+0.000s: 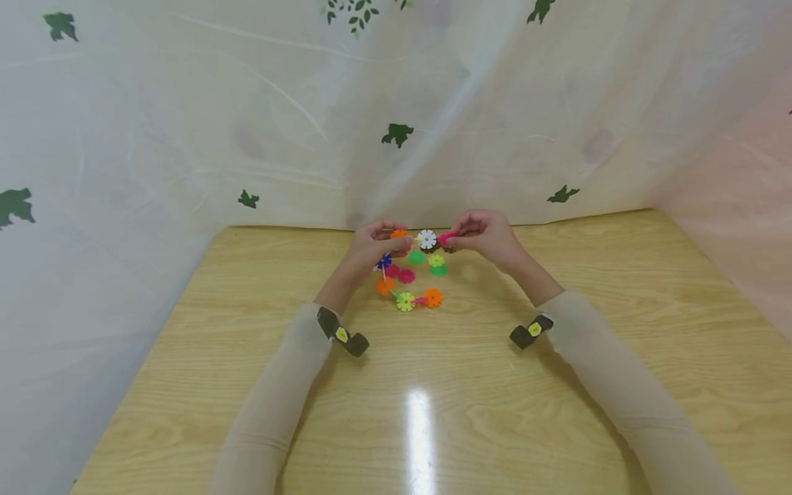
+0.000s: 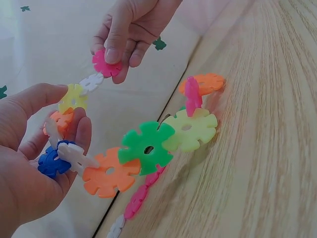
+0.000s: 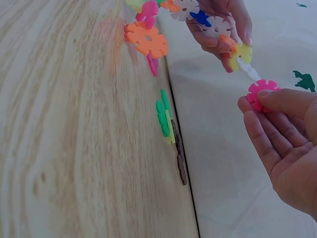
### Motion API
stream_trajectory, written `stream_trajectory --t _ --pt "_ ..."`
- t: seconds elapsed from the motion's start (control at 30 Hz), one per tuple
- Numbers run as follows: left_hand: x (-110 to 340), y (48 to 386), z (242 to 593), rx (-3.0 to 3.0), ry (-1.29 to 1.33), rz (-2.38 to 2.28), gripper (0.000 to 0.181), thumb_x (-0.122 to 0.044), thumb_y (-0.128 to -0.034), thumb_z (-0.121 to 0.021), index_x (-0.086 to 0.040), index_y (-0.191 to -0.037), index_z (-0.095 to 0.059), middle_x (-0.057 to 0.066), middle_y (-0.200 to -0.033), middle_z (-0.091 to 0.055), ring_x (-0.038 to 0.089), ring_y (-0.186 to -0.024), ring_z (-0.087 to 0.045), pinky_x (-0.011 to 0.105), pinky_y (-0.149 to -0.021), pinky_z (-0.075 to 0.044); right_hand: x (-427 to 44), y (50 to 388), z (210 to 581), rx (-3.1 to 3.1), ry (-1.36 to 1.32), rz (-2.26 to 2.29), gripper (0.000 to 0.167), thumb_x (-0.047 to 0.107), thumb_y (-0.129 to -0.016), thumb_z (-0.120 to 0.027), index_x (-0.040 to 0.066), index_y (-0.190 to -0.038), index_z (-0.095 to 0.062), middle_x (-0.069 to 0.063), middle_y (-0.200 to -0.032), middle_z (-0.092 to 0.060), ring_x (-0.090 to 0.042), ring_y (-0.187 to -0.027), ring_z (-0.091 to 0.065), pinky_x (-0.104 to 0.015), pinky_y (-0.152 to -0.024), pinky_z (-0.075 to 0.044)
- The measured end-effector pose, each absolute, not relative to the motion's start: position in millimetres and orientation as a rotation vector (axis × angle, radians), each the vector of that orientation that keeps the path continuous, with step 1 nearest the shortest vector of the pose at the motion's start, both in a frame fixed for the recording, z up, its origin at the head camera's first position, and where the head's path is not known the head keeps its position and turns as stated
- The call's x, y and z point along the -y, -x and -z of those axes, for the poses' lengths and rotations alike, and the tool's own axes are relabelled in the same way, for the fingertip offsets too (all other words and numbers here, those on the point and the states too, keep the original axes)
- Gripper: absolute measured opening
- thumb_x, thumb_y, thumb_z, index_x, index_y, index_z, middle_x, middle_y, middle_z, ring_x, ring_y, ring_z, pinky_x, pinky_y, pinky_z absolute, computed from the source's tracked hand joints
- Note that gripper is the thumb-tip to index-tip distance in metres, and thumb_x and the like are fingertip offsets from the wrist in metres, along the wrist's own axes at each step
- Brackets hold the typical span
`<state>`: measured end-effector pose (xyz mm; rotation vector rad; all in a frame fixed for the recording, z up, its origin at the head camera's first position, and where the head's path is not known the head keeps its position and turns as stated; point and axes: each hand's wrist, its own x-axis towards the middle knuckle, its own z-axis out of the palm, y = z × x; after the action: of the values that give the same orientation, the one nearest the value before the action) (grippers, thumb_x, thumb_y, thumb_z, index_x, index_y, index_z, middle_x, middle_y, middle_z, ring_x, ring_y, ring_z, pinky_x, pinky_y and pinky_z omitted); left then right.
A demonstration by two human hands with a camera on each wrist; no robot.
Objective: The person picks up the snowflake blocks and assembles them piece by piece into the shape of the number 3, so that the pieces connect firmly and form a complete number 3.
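A chain of notched plastic interlocking discs runs between both hands. My left hand (image 2: 29, 144) pinches the chain by its yellow disc (image 2: 73, 97), with an orange disc (image 2: 59, 122) and a blue disc (image 2: 53, 162) against the fingers. My right hand (image 3: 292, 134) pinches a pink disc (image 3: 261, 94) between thumb and fingers. A white disc (image 1: 427, 239) links the pink and yellow ones. From the left hand the chain hangs down through another orange disc (image 2: 112, 172), a green disc (image 2: 147, 148) and a pale yellow disc (image 2: 191, 130) to an orange end disc (image 1: 433, 298).
Loose discs lie near the table's back edge: green discs (image 3: 162, 119), a brown disc (image 3: 179, 158) and pink discs (image 1: 405, 276). Behind the wooden table (image 1: 470, 385) hangs a pale curtain (image 1: 297, 124) printed with green leaves.
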<state>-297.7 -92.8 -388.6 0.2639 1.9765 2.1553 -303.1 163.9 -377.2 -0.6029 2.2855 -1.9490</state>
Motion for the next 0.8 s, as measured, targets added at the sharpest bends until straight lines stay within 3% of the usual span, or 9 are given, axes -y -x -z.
stream_trajectory --t 0.53,0.67,0.8 --pt "91.4 296.0 389.2 -1.941 -0.286 -2.167 0.037 0.001 -0.0931 -0.070 0.011 -0.126 -0.057 0.002 -0.093 -0.073 0.018 -0.087 -0.073 0.059 -0.108 -0.048 -160.9 299.5 379.0 -2.310 0.673 1.938 0.011 -0.007 -0.087 -0.075 -0.012 -0.094 -0.067 -0.008 -0.086 -0.077 -0.012 -0.076 -0.075 -0.033 -0.077 -0.065" --pt "91.1 296.1 388.7 -1.953 -0.263 -2.167 0.044 0.000 -0.0932 -0.071 0.013 -0.131 -0.053 0.002 -0.092 -0.073 0.029 -0.095 -0.073 0.058 -0.109 -0.048 -159.5 299.1 379.6 -2.332 0.691 1.938 0.011 -0.010 -0.086 -0.074 -0.014 -0.094 -0.067 -0.024 -0.093 -0.075 -0.011 -0.075 -0.075 -0.035 -0.076 -0.065" --pt "90.7 295.7 387.5 -1.977 -0.248 -2.163 0.042 -0.002 -0.0929 -0.072 0.011 -0.130 -0.056 0.002 -0.092 -0.073 0.044 -0.110 -0.068 0.057 -0.109 -0.049 -158.9 299.0 379.7 -2.335 0.701 1.948 0.010 -0.010 -0.086 -0.073 -0.014 -0.094 -0.068 -0.025 -0.093 -0.074 -0.012 -0.075 -0.075 -0.037 -0.077 -0.065"
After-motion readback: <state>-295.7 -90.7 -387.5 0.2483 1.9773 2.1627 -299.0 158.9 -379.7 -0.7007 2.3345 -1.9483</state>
